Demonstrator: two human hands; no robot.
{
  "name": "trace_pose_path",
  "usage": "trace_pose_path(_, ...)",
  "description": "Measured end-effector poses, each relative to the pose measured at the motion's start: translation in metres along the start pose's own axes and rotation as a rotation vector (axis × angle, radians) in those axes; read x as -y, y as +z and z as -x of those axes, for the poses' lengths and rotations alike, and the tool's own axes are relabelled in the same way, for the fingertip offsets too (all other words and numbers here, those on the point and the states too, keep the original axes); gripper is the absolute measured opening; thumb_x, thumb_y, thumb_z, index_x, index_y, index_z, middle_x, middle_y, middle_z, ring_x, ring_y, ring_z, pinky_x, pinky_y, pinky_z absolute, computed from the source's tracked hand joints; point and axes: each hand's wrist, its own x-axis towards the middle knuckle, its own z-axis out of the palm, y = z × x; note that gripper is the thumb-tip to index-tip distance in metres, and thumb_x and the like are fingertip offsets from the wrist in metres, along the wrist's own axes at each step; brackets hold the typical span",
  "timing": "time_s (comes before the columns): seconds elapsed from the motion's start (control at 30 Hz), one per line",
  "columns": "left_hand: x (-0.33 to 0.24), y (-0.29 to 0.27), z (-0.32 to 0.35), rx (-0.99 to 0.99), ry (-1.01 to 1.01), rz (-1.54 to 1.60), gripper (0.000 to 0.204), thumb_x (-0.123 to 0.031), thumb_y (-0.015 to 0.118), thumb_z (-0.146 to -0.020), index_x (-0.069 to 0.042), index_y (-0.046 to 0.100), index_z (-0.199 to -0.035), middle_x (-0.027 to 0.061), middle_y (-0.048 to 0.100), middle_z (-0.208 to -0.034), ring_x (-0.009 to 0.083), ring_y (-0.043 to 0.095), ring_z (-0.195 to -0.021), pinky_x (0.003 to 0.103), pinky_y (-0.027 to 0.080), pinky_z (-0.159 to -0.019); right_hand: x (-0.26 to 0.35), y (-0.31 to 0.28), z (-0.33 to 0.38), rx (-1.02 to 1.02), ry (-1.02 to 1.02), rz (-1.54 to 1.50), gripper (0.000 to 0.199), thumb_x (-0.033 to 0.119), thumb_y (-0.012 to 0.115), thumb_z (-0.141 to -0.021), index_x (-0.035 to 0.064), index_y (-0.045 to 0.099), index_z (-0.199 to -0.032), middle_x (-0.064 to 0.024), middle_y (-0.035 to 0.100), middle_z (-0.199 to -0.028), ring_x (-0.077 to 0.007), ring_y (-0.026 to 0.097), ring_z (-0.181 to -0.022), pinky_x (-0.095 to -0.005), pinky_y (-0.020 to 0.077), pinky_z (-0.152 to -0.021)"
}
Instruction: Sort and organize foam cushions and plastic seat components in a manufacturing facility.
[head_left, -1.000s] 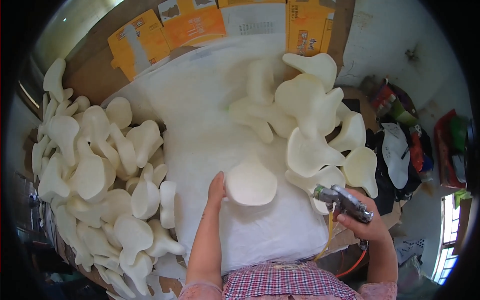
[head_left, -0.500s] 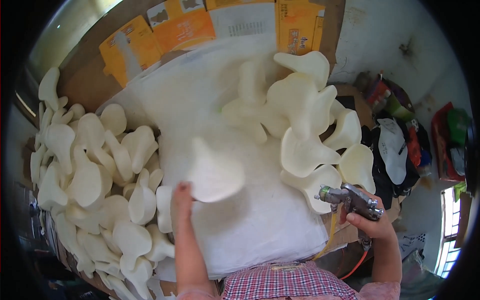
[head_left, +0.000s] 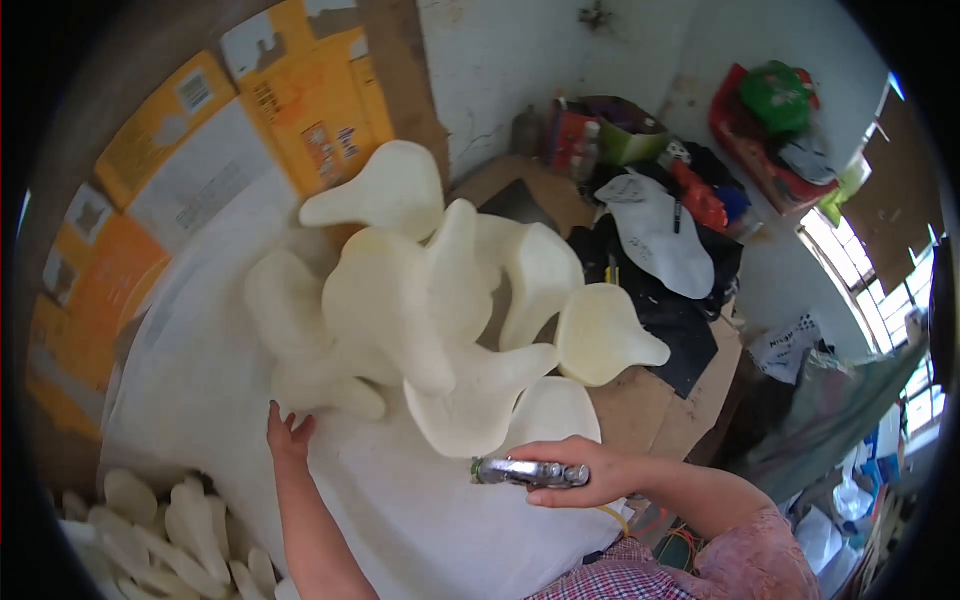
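Observation:
My right hand grips a silver metal tool held level over the white sheet, close to the near edge of a heap of cream foam cut-outs. My left hand is open with fingers spread, resting on the white sheet just below the lowest cut-out of that heap. The heap holds several rounded, lobed foam pieces overlapping each other.
A second pile of cream cut-outs lies at the lower left. Orange and white cardboard lines the far side. At the right stand a black surface with a white pattern piece, cluttered bags and a red basket.
My left hand has let go of the foam piece it carried left and now rests open by the heap. The view has swung right. My right hand has moved leftward with the tool.

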Motion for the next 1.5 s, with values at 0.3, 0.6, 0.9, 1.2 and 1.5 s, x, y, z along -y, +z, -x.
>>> trace_pose_path(0.3,0.044,0.004,-0.018,-0.150,0.311,0.036,0.055,0.000,0.050,-0.080,-0.009,0.034,-0.131,0.0132,0.050,-0.107,0.0239,0.053,-0.082,0.033,0.051,-0.060,0.016,-0.006,0.003,0.035,0.006,0.073,0.046,0.018,0.063,-0.082,0.0059,0.046,-0.124,-0.0057,0.062,-0.083,-0.0129,0.058,-0.071,-0.0272,0.0468,-0.066)
trace_pose_path(0.6,0.026,0.004,-0.013,-0.028,0.049,-0.098,0.046,-0.025,0.061,-0.082,-0.008,0.041,-0.120,0.0087,0.048,-0.109,0.0237,0.052,-0.078,0.035,0.049,-0.061,0.029,0.012,0.009,0.127,0.077,-0.027,0.049,0.010,0.066,-0.080,0.0029,0.047,-0.124,-0.0038,0.061,-0.086,-0.0093,0.056,-0.074,-0.0238,0.0459,-0.067)
trace_pose_path(0.9,0.018,0.040,-0.036,-0.041,0.085,-0.119,0.049,-0.016,0.061,-0.080,-0.005,0.042,-0.125,0.0118,0.052,-0.111,0.0281,0.055,-0.094,0.040,0.051,-0.068,-0.001,-0.008,-0.016,0.000,0.203,-0.071,0.048,0.010,0.068,-0.078,0.0017,0.049,-0.121,-0.0065,0.063,-0.090,-0.0113,0.059,-0.080,-0.0250,0.0467,-0.073)
trace_pose_path(1.2,-0.060,-0.021,0.092,-0.378,1.019,-0.603,0.052,-0.011,0.066,-0.074,-0.005,0.049,-0.122,0.0172,0.047,-0.108,0.0304,0.050,-0.098,0.038,0.042,-0.086,0.021,0.001,-0.017,0.127,0.191,-0.034,0.049,0.008,0.068,-0.077,0.0020,0.049,-0.122,-0.0070,0.062,-0.088,-0.0119,0.058,-0.081,-0.0250,0.0464,-0.072)
trace_pose_path(1.5,0.025,-0.148,0.131,-0.277,0.728,-0.328,0.054,-0.011,0.066,-0.077,-0.008,0.047,-0.128,0.0107,0.045,-0.110,0.0214,0.049,-0.098,0.030,0.041,-0.087,0.071,0.030,0.032,0.012,-0.118,-0.048,0.054,0.002,0.067,-0.070,-0.0013,0.048,-0.121,-0.0122,0.062,-0.089,-0.0160,0.060,-0.074,-0.0288,0.0486,-0.069)
